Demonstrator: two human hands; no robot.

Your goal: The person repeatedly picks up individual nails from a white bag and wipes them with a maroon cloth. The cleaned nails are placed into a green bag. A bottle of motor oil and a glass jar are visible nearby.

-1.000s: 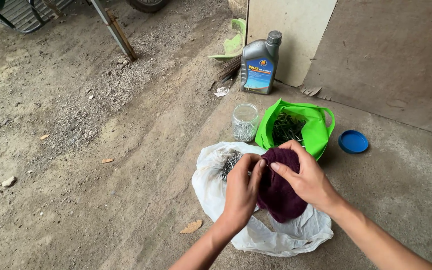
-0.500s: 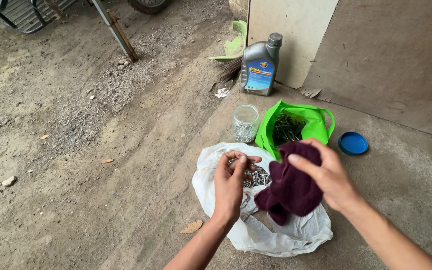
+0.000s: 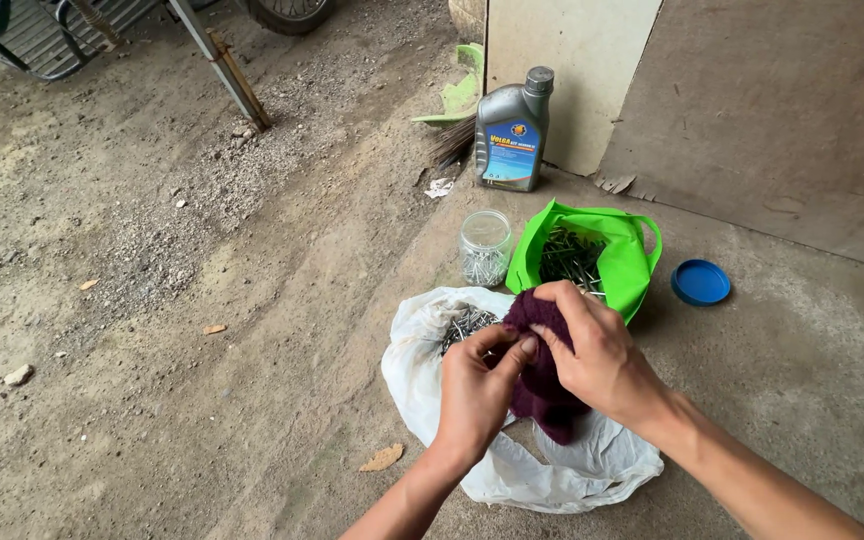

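My right hand grips a dark maroon cloth and presses it against my left hand. My left hand's fingers are pinched together at the cloth, likely on a nail, though the nail itself is hidden. Both hands hover over a white plastic bag lying open on the concrete, with a heap of silver nails on it.
A green bag of dark nails sits just beyond. A clear jar holds nails, its blue lid lies right. A grey oil bottle stands by a board. Dirt ground lies left.
Half a second ago my hands were apart, the cloth lifted to the right. Now my right hand has brought the cloth back against my left hand's pinched fingers.
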